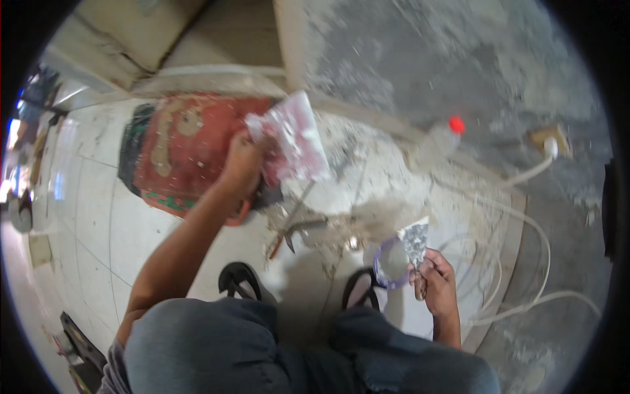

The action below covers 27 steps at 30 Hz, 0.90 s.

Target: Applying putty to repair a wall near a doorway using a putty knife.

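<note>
My left hand (247, 164) is closed on a crumpled pink-and-white flat thing (294, 141), possibly a plastic packet, above a worn red toolbox (176, 144). At lower right, my right hand (438, 282) grips a putty knife (415, 241) whose blade is coated with white and grey material. Behind the knife is a round purple-rimmed object (390, 282). Between my hands, a claw hammer (295, 230) lies on the dirty white tiles beside debris.
A translucent bottle with a red cap (440, 141) stands by the grey wall (545, 59). A white cable (545, 256) runs from a wall socket (548, 143) across the floor. My sandalled feet (239, 279) are below. Assorted items (82, 341) lie at left.
</note>
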Motion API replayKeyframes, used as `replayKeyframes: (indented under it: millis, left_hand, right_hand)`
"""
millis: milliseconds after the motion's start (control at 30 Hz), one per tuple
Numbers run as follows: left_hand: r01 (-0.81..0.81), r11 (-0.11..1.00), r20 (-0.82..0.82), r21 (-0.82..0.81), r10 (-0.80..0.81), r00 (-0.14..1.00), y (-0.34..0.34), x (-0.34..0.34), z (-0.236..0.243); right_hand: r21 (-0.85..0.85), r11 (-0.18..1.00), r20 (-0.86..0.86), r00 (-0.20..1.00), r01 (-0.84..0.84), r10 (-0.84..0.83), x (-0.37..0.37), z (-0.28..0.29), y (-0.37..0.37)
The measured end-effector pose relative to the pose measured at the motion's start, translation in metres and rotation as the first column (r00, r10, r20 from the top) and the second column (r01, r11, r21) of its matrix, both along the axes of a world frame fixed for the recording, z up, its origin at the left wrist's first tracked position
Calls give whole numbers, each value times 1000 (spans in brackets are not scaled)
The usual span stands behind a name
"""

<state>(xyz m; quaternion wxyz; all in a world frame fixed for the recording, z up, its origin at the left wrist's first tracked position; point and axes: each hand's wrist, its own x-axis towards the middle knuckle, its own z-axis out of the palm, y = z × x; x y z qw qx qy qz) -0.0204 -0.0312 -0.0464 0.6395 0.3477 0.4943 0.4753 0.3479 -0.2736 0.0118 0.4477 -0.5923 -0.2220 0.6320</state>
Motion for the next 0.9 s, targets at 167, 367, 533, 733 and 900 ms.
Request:
replayKeyframes:
  millis: [167,367,533,733,900]
  left_hand:
    - [1,999,130,-32,3,992,-3,1,2]
    - [-17,1000,197,-15,20,980,-2,-2,20]
    - [-47,999,230,21,41,972,1,-10,17]
    - [-96,995,257,7,91,962,2,-24,15]
    - [-119,993,271,8,113,956,7,-28,12]
  right_hand:
    - [241,970,-195,978,-31,80,-42,34,86]
    - [250,818,448,811,-518,376,-76,82,201]
    - [452,364,867,306,-814,-393,-102,78,269]
    - [197,295,755,-47,-935,-654,-105,91,291]
    - [102,317,702,-157,-943,-694,-112,95,297]
